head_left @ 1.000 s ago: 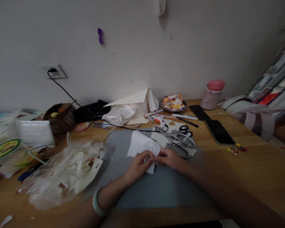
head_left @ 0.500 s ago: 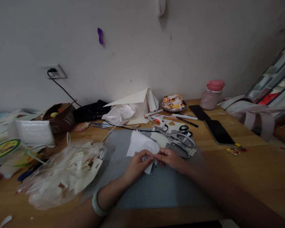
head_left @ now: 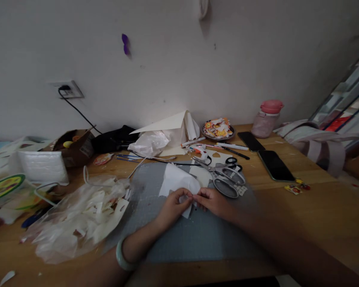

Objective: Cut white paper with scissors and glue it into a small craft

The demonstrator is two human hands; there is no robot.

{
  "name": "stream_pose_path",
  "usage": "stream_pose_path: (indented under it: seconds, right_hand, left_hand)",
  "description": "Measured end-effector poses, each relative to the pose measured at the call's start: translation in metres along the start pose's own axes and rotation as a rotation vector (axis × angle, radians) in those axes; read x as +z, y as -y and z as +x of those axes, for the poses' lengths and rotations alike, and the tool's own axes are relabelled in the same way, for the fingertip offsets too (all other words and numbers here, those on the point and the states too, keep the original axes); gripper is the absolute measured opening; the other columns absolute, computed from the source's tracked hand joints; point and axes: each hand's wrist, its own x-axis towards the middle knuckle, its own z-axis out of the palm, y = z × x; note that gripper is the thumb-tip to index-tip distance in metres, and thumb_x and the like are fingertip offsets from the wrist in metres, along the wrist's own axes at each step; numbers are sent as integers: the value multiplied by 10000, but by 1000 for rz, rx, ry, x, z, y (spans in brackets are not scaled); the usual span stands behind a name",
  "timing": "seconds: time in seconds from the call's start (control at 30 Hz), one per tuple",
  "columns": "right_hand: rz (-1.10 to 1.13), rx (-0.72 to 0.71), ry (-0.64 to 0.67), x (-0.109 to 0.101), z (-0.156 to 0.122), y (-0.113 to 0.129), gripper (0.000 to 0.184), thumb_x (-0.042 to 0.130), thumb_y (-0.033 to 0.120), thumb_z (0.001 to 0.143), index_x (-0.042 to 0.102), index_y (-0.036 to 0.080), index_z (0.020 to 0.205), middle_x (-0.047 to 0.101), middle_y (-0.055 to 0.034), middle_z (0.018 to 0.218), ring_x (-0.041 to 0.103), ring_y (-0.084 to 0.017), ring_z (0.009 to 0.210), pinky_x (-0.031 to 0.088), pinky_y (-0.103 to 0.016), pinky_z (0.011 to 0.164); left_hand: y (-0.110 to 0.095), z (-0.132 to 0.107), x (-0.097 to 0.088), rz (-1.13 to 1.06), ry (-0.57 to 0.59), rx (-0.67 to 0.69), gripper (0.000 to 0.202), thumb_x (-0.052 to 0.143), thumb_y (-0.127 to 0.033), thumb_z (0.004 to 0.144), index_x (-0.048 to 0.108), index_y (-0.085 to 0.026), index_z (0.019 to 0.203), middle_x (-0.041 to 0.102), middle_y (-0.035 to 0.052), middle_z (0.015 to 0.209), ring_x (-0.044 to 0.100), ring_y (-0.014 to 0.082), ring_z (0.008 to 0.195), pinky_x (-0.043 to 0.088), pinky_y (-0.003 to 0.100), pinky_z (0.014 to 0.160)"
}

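Both hands meet over a grey cutting mat [head_left: 197,235] on the wooden desk. My left hand [head_left: 172,207], with a pale green bangle at the wrist, pinches the near edge of a white sheet of paper [head_left: 176,181]. My right hand [head_left: 214,201] pinches the same paper edge from the right, fingertips touching the left hand's. The paper lies mostly flat on the mat beyond the hands. Large grey scissors [head_left: 225,179] lie just past my right hand.
A clear plastic bag of white paper scraps [head_left: 77,217] lies at the left. Two dark phones [head_left: 275,165] rest at the right, behind them a pink-lidded jar [head_left: 266,119] and a dish of stickers [head_left: 218,129]. Pens, a cardboard box [head_left: 76,147] and folded paper stand near the wall.
The hands have stayed almost in place. The paper's near corner between the fingers has shifted slightly, and the view has tipped a little.
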Motion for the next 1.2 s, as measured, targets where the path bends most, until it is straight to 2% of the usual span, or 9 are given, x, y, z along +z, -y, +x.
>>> stream_pose_path:
  seconds: [0.17,0.27,0.4,0.53,0.77,0.97,1.2]
  right_hand:
    - [-189,-42,-72,5,-3,5,350,519,473,808,506,184,610,477,21,555,431,-106,541,319,-238,524]
    - [-248,-51,-85,6,-5,10,285,518,369,818,510,181,604,486,26,565,433,-106,556,322,-233,538]
    - [-297,-52,-99,7,-8,15,238,519,302,815,525,170,617,499,29,582,444,-104,578,329,-223,553]
    - [-242,-47,-78,5,-7,13,257,527,340,813,522,168,622,483,32,577,433,-100,569,327,-220,544]
    - [0,5,18,0,1,0,321,517,489,776,526,175,708,502,28,591,445,-93,521,368,-224,527]
    - [-28,-24,28,-1,-1,0,339,528,506,773,526,176,695,500,26,590,445,-91,530,362,-223,530]
    - [-79,-6,22,-1,-3,5,304,517,447,801,517,172,673,489,25,583,444,-94,541,352,-221,533]
  left_hand:
    - [1,-1,2,35,-9,14,138,487,-292,730,552,-178,690,594,4,690,523,154,693,399,249,691]
    - [4,-1,3,53,-11,7,142,479,-300,720,543,-178,684,578,-1,671,489,145,638,379,241,624]
    - [5,-1,4,53,2,12,141,476,-300,716,531,-177,676,565,-7,654,489,142,644,379,239,639]
    - [4,-1,4,23,16,1,126,474,-291,713,511,-180,664,539,-16,634,474,137,637,375,233,633]
    - [6,3,2,-53,10,-22,141,452,-306,706,497,-180,661,494,-25,623,449,132,624,375,233,620]
    - [5,2,1,-77,12,-38,219,472,-377,735,537,-175,683,533,-11,647,478,146,652,390,249,656]
    - [3,2,1,-40,18,-37,209,491,-359,745,580,-171,720,591,0,693,525,158,705,409,255,711]
